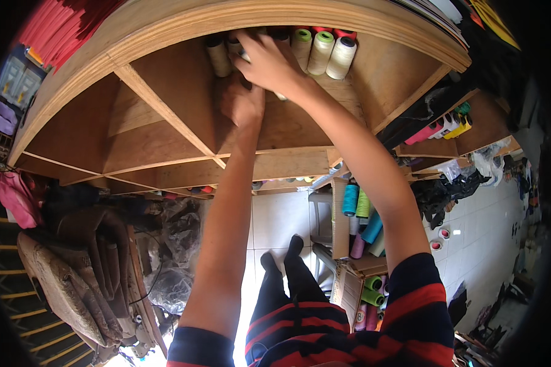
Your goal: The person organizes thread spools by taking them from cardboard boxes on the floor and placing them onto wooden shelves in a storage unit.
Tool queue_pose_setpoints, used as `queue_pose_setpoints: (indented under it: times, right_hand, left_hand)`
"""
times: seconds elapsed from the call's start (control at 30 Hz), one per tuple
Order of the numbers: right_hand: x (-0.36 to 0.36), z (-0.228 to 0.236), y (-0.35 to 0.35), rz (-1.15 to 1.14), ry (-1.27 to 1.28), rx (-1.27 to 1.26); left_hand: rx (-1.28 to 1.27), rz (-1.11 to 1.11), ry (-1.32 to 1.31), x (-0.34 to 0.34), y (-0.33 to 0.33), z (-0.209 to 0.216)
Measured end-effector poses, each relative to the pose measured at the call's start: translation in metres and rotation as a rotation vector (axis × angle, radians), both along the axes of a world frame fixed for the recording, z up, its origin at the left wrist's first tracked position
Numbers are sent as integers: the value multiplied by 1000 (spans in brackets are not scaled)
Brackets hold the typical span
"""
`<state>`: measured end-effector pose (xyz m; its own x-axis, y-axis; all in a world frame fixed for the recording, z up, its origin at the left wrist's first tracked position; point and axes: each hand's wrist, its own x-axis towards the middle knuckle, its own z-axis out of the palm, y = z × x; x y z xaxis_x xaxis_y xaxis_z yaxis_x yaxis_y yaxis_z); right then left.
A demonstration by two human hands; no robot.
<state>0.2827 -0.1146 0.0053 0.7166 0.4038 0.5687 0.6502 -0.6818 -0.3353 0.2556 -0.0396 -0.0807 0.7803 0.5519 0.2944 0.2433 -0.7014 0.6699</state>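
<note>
Both my hands reach into a wooden shelf compartment that holds cones of thread. My right hand crosses above the left, its fingers bent round the upper part of a pale thread cone in the row; most of that cone is hidden. Lower down, my left hand is closed around a cone with a dark end, mostly covered by the hands. Left of them stands a cream thread cone. To the right, more cream cones stand side by side, some with green tops and one with a dark top. Red cones show behind.
Wooden dividers split the shelf into compartments. Below on the right are boxes with blue and green thread cones. Brown folded material lies at the lower left, beside clear plastic. Pink and yellow cones fill another shelf.
</note>
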Motion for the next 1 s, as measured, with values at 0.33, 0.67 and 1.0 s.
queue_pose_setpoints:
  times: [0.33,0.67,1.0]
  right_hand:
    - [-25,-38,-57,11,-33,637]
    - [-14,-40,-54,-35,-150,247]
    - [4,-43,-58,-261,263,-137]
  left_hand:
    - [-122,-23,-6,0,-2,8]
    - [-74,-257,-5,8,-2,-1]
    - [245,-273,-6,13,-5,-14]
